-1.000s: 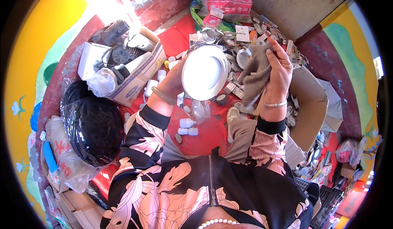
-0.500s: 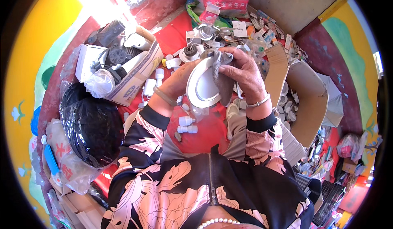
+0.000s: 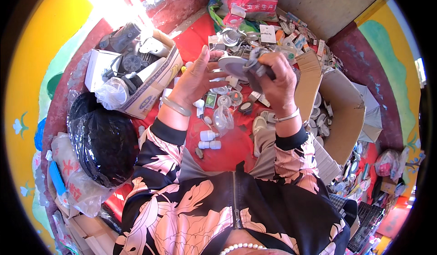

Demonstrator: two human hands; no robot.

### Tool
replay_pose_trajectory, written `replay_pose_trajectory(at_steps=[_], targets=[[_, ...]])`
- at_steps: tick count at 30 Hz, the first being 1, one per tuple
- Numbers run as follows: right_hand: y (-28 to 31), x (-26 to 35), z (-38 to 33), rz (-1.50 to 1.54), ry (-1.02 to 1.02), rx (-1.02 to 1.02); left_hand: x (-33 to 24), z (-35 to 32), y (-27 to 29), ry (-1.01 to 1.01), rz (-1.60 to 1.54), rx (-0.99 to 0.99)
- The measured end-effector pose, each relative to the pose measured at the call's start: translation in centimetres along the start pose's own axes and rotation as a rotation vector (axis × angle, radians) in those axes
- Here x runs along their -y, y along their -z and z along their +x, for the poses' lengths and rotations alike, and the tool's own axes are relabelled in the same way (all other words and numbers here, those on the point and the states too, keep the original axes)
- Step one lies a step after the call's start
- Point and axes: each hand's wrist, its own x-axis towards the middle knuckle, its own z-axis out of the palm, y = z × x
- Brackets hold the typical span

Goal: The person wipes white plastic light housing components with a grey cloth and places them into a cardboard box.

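My right hand (image 3: 281,79) is closed around a grey cloth (image 3: 257,60) together with the edge of a round white lamp, like a flat downlight (image 3: 233,67). The lamp is tilted so that its face shows as a narrow oval. Just left of it, my left hand (image 3: 195,78) is open, thumb up and fingers spread, holding nothing. Its fingertips come close to the lamp's rim; whether they touch cannot be made out. Beneath the hands, white bulbs (image 3: 208,144), a clear plastic bag (image 3: 223,120) and small round lamp parts (image 3: 246,107) lie on the red floor covering.
At the left stand a carton of dark lamp fittings (image 3: 150,89) and a black plastic bag (image 3: 102,141). An open cardboard box (image 3: 343,114) with white round pieces is at the right. A heap of small boxes and parts (image 3: 296,34) lies at the back, beside a red-and-white sack (image 3: 252,0).
My left hand has let go of the lamp and opened, moving slightly left. The lamp has tipped from nearly face-on to a flatter angle in my right hand, with the cloth.
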Motion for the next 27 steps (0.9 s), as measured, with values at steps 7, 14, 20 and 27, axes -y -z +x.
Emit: replay_pose_trajectory(at_steps=[7,14,20,27], targets=[[-1.9,1.3,-1.1,-0.238,0.427,0.138,1.7,0.3,-1.7,0.058,-0.612,0.226],[-2.1,0.7,-1.5,-0.247,0.437,0.208,0.9,0.6,-0.1,0.047,-0.491,0.203],[-1.9,1.1,-1.4,-0.254,0.498,0.269,0.4,0.6,0.8,-0.025,-0.606,0.238],[-1.2,1.4,-1.2,-0.284,0.562,0.306,1.3,1.2,2.2,-0.014,-0.551,0.305]])
